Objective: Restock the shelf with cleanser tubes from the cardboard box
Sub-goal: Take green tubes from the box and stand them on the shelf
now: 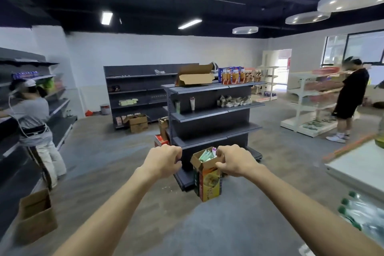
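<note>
Two cleanser tubes (192, 104) stand on your dark shelf (216, 110), the cardboard box (207, 178) waits at its foot, both fists are curled on nothing I can see, so reach your right hand (234, 162), then left hand (164, 160), into it.

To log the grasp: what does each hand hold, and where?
The right hand grips the cardboard box at its top rim. The left hand is curled, holding nothing.
</note>
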Available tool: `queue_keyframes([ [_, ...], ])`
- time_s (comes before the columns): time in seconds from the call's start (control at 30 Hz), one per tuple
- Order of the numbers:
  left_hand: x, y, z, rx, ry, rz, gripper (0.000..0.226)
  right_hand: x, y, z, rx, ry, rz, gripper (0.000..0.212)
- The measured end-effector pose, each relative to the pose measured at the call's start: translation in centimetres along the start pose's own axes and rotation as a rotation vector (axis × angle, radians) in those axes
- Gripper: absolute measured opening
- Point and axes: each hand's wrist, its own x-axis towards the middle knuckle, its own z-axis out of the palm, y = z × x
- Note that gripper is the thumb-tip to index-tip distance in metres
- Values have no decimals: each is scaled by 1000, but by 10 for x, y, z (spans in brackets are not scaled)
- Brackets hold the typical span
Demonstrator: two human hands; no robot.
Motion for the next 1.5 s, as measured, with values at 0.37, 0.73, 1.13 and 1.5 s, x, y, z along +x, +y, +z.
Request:
queue_keyframes([
  [0.37,206,-65,86,-26,-57,10,8,219,77,51,10,-38,-6,28],
  [0.73,435,-153,182,-68,-90,64,15,441,135,105,-97,-42,-1,40],
  [1.13,681,-215,289,-214,-84,86,19,673,222,136,14,45,96,26],
  [1.5,835,-230,432,-209,-280,-38,20,846,354,232,280,-42,134,22],
])
